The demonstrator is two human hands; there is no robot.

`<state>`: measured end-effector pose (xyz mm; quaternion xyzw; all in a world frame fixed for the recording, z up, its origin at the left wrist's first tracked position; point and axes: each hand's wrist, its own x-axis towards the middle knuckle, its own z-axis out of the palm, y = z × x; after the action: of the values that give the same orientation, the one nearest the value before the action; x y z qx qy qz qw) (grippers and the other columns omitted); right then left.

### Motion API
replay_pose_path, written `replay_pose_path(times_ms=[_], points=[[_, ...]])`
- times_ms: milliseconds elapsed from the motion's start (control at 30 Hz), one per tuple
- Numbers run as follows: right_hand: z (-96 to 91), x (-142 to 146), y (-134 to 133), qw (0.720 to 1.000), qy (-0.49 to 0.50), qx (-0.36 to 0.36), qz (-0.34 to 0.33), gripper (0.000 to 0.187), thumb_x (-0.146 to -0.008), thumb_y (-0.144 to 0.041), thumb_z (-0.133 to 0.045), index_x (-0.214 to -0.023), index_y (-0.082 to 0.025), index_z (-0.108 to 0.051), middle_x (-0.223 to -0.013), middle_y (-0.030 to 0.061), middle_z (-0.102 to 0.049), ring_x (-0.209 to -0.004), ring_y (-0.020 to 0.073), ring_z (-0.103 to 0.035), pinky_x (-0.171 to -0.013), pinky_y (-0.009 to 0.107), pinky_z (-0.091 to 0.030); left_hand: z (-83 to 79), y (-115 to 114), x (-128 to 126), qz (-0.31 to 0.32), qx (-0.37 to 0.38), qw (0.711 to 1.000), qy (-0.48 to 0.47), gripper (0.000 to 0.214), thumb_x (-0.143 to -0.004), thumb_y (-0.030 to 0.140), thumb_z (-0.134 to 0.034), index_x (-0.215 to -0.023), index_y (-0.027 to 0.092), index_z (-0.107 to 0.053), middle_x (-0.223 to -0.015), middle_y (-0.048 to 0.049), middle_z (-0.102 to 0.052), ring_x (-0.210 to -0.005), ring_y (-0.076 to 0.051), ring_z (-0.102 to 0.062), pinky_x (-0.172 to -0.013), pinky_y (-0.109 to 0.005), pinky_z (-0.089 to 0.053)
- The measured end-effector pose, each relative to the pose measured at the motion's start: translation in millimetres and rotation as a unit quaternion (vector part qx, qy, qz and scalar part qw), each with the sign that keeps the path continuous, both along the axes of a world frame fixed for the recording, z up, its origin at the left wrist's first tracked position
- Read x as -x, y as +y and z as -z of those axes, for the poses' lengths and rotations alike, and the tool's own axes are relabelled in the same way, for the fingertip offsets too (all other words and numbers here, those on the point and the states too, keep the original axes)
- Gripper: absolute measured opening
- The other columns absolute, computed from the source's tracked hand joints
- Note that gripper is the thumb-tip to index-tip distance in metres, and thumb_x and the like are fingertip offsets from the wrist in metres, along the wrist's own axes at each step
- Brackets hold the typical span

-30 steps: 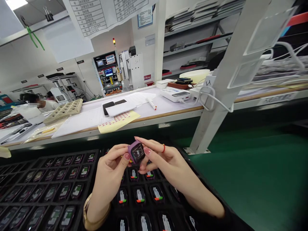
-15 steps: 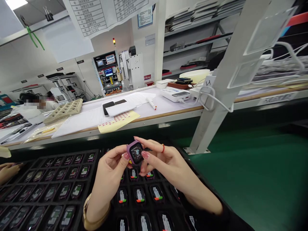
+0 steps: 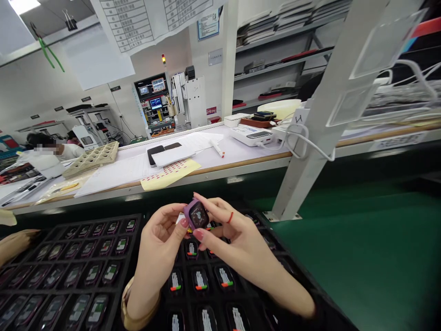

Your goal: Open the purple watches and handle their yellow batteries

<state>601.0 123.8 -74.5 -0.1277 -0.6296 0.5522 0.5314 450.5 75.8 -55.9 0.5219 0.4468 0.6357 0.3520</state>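
Between my two hands a small purple smartwatch body point(image 3: 199, 215) is held up, its dark screen lit with a watch face. The fingers and thumb of my left hand point(image 3: 160, 241) grip its left edge. My right hand point(image 3: 234, 230) has its index finger along the top edge and its thumb at the lower corner. Something small and yellow shows under the watch by the left thumb. Beneath my hands lies a black compartment tray point(image 3: 186, 266) holding several watches with lit screens, such as one watch point(image 3: 200, 279) showing white text over a red and green bar.
A second black tray point(image 3: 132, 271) with several purple-edged watches lies to the left. At the far left is another person's hand point(image 3: 15, 243). Beyond is a white bench point(image 3: 193, 172) with papers, phones point(image 3: 156, 154) and a white device point(image 3: 251, 136). A slanted post point(image 3: 303, 170) rises at right.
The watch has moved slightly right and tilted in my hands. My right thumb has slid from the screen's right side down to its lower corner. The other person's hand has shifted.
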Motion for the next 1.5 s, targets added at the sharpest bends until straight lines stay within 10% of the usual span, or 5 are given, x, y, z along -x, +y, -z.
replay_pose_path(times_ms=[167, 367, 700, 1500], points=[[2.6, 3.0, 5.0, 0.999, -0.039, 0.03, 0.001, 0.044, -0.089, -0.025, -0.077, -0.132, -0.027, -0.068, -0.1, 0.0036, -0.056, -0.077, 0.0141, -0.056, -0.052, 0.016, -0.055, 2.2, 2.7, -5.9, -0.034, -0.029, 0.999, -0.028, 0.011, -0.082, 0.026, -0.078, -0.093, 0.026, -0.074, -0.086, 0.003, -0.076, -0.075, -0.006, -0.071, -0.072, -0.009, -0.057], [5.3, -4.1, 23.2, 0.973, 0.034, 0.097, -0.207, 0.033, -0.094, -0.044, -0.075, -0.123, -0.028, -0.073, -0.104, 0.006, -0.066, -0.063, 0.0096, -0.053, -0.053, 0.016, -0.055, -0.3, 0.3, -8.3, -0.019, -0.064, 0.997, -0.031, 0.01, -0.081, 0.021, -0.079, -0.09, 0.025, -0.076, -0.095, 0.0004, -0.078, -0.082, -0.011, -0.074, -0.073, -0.014, -0.061], [19.2, -1.0, 30.5, 0.937, 0.054, 0.118, -0.325, 0.033, -0.099, -0.046, -0.068, -0.122, -0.022, -0.073, -0.097, 0.0088, -0.066, -0.072, 0.0151, -0.058, -0.054, 0.018, -0.055, 2.7, -10.6, -7.3, -0.144, -0.132, 0.965, 0.177, 0.017, -0.09, 0.018, -0.066, -0.09, 0.031, -0.077, -0.09, 0.0056, -0.075, -0.083, -0.008, -0.069, -0.075, -0.014, -0.056], [15.7, 6.5, 25.9, 0.93, 0.056, 0.202, -0.303, 0.037, -0.094, -0.05, -0.073, -0.092, -0.013, -0.076, -0.08, 0.0046, -0.063, -0.055, 0.0127, -0.058, -0.051, 0.023, -0.05, 6.6, -8.7, -15.3, -0.255, -0.199, 0.877, 0.355, 0.021, -0.088, 0.009, -0.066, -0.096, 0.027, -0.075, -0.092, 0.0015, -0.066, -0.079, -0.01, -0.064, -0.069, -0.021, -0.055]])
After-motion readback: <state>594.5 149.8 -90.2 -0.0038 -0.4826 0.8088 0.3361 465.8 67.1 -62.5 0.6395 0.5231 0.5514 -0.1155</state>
